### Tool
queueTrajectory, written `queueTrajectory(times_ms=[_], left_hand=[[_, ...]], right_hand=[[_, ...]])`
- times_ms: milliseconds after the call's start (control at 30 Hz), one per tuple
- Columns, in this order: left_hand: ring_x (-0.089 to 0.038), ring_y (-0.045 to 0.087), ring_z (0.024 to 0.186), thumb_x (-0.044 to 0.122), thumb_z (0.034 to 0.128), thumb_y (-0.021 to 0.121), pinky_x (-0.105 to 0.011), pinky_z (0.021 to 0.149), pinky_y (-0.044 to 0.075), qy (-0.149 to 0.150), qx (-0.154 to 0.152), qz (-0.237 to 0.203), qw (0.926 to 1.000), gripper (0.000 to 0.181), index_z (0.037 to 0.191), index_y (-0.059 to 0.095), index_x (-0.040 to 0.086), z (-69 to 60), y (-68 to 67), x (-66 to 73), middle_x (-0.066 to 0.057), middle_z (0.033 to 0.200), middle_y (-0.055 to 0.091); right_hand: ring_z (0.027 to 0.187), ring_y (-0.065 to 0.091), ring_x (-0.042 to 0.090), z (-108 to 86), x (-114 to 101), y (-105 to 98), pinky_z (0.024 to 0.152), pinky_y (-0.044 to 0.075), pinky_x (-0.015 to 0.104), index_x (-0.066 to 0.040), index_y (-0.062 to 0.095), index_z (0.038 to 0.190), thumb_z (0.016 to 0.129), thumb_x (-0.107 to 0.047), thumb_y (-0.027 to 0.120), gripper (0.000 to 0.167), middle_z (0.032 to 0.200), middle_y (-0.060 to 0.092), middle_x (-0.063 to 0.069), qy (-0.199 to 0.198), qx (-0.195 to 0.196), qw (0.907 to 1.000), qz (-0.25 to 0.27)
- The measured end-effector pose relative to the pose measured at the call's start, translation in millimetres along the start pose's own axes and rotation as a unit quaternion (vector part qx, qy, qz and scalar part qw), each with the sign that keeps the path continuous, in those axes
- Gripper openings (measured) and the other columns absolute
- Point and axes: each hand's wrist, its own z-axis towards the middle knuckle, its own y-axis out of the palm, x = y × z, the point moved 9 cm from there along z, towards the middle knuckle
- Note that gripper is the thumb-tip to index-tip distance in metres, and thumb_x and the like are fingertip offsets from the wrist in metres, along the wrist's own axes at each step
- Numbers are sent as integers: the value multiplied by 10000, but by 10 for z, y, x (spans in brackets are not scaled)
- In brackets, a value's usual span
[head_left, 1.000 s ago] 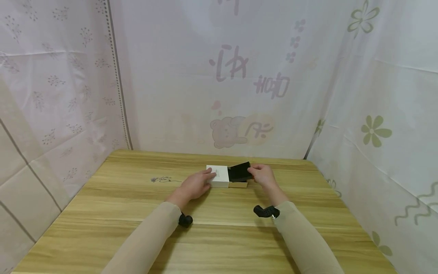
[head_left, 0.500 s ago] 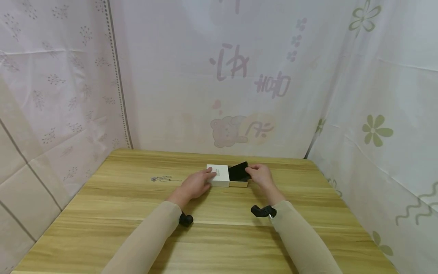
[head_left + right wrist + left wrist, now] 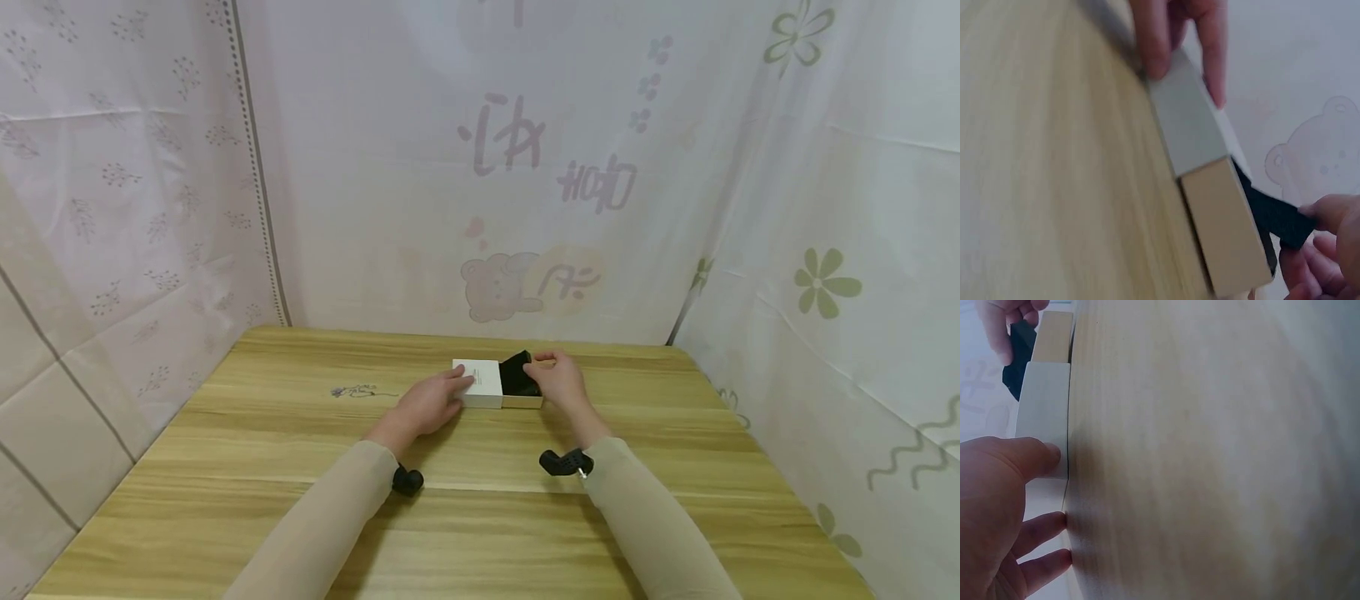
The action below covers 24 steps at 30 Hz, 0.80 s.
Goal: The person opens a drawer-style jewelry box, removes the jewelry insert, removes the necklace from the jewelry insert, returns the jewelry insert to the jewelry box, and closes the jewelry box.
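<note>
A small white slide-out box (image 3: 480, 382) lies near the far side of the table. My left hand (image 3: 427, 406) grips its sleeve, the thumb against the near side. From the sleeve's right end sticks out a tan drawer (image 3: 1225, 225). Tilted up out of that drawer is a black insert (image 3: 514, 375), soft or foam-like in look. My right hand (image 3: 557, 382) pinches the insert's raised edge between thumb and fingers, as the right wrist view shows. The drawer's inside is mostly hidden by the insert.
Left of the box, a thin dark squiggle (image 3: 354, 391) with a trailing line lies on the wooden table (image 3: 480, 533); it is too small to identify. Patterned curtains (image 3: 390, 167) hang behind the table and at both sides.
My right hand has moved left toward the sleeve, bringing the black insert's raised edge along and tilting it more steeply. The left hand and the box have stayed in place.
</note>
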Motion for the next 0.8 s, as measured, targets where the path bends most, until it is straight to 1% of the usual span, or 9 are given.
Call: queueTrajectory(times_ms=[100, 167, 267, 333, 500, 633, 700, 800], left_hand=[[-382, 540, 1538, 127, 1083, 690, -527, 1251, 479, -21, -4, 9, 10000, 536, 1608, 579, 136, 1, 5, -5, -153, 1738, 446], [-383, 538, 1539, 127, 1083, 691, -530, 1250, 479, -36, -5, 4, 10000, 538, 1609, 579, 139, 0, 4, -6, -153, 1739, 445], [-386, 533, 1543, 125, 1085, 689, -534, 1251, 478, -60, 0, -22, 10000, 538, 1610, 577, 142, -4, 2, -8, -153, 1741, 442], [-386, 528, 1546, 125, 1087, 684, -535, 1253, 474, -81, -13, -28, 10000, 539, 1615, 572, 141, -6, 5, -13, -154, 1744, 437], [-391, 526, 1547, 115, 1082, 684, -540, 1258, 467, -76, -25, -21, 10000, 541, 1612, 572, 128, -11, 6, -13, -163, 1740, 440], [-386, 514, 1558, 121, 1087, 681, -535, 1270, 455, -69, -45, -25, 10000, 545, 1619, 564, 138, -21, -5, -1, -151, 1747, 432], [-385, 513, 1559, 125, 1089, 681, -533, 1271, 455, -59, -37, -23, 10000, 545, 1621, 563, 142, -24, -10, 5, -147, 1748, 432], [-383, 513, 1559, 127, 1091, 680, -528, 1274, 452, -49, -25, -16, 10000, 546, 1623, 561, 145, -18, -12, 6, -147, 1748, 429]], right_hand=[[1171, 731, 378, -8, -1, -30, 956, 614, 505, -62, 718, 1323, 1075, -339, 707, 372, 1300, 762, 205, -215, 96, 9994, -235], [1168, 725, 365, -14, 1, -48, 980, 609, 510, -66, 754, 1305, 1075, -332, 704, 355, 1280, 771, 185, -344, 149, 9986, -384], [1196, 723, 365, -17, 14, -61, 1035, 599, 534, -56, 780, 1314, 1074, -281, 699, 339, 1291, 781, 175, -492, 190, 9972, -539], [1192, 728, 366, -16, 27, -53, 1040, 600, 541, -41, 782, 1316, 1069, -244, 694, 331, 1283, 786, 177, -552, 165, 9961, -671], [1114, 736, 347, -24, 71, -1, 988, 604, 530, -19, 754, 1294, 1054, -202, 691, 309, 1209, 785, 168, -547, 68, 9927, -1075], [1063, 730, 330, -35, 103, 24, 956, 595, 526, -42, 727, 1310, 1045, -192, 718, 305, 1164, 773, 147, -483, 75, 9907, -1266], [1028, 723, 315, -34, 108, 38, 933, 590, 513, -59, 743, 1298, 1043, -189, 728, 287, 1134, 772, 133, -509, 71, 9894, -1357], [981, 713, 306, -36, 97, 58, 893, 586, 507, -81, 788, 1252, 1050, -186, 713, 239, 1100, 777, 128, -654, 40, 9855, -1567]])
